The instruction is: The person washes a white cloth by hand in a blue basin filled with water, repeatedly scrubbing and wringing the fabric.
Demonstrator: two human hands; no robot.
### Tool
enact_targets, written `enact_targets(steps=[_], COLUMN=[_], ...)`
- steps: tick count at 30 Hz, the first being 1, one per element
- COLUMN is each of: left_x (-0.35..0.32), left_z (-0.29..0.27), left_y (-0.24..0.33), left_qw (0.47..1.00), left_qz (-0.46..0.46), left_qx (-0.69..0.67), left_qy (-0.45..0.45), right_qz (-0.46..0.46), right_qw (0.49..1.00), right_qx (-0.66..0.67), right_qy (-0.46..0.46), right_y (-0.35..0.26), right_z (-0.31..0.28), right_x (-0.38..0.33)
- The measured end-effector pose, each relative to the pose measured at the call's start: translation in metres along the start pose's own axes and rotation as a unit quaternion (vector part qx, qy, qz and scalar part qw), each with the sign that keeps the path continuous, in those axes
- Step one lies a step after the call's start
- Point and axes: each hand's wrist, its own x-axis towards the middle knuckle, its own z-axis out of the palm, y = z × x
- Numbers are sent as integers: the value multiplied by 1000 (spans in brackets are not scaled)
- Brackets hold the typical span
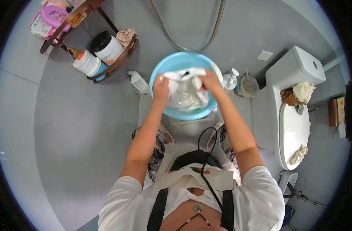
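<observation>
Both of my hands are over a light blue basin [176, 58] that stands low in front of me. Between them a white cloth [182, 74], crumpled and wet-looking, is spread out. My left hand [160, 89] is closed round its left side, and my right hand [211, 83] grips the bunched right side. The cloth's lower folds hang into the basin, where some cloudy water seems to lie. What kind of cloth it is, I cannot make out. A small dark patch shows near its upper edge.
A white bottle [138, 82] stands left of the basin; a white pump bottle [230, 79] and a clear tub [249, 86] stand right. Far right is a toilet [288, 131] with cloths on it. A brown corner shelf [119, 64] holds containers. A grey hose [216, 27] hangs beyond.
</observation>
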Motion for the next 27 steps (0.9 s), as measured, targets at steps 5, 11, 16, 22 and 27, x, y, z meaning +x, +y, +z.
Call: enact_targets(steps=[5,11,16,22,27], left_x=[-6,9,-14,-38,-61], left_z=[4,-1,-7,-25,-27], left_y=[58,-10,-59,-83,-89], left_qw=[990,997,964,964,944], left_qz=[-3,36,98,-56,48], left_qx=[-118,32,239,218,289], left_qy=[-78,-62,-63,-143,-154], right_qz=[-67,-85,-201,-130,-208], right_qw=[985,995,922,925,889], right_qx=[147,-39,-318,-349,-404], right_qy=[-64,-37,87,72,63], right_y=[-55,1,71,100,106], right_z=[9,0,-18,-25,-4], right_x=[-25,-6,3,-12,-42])
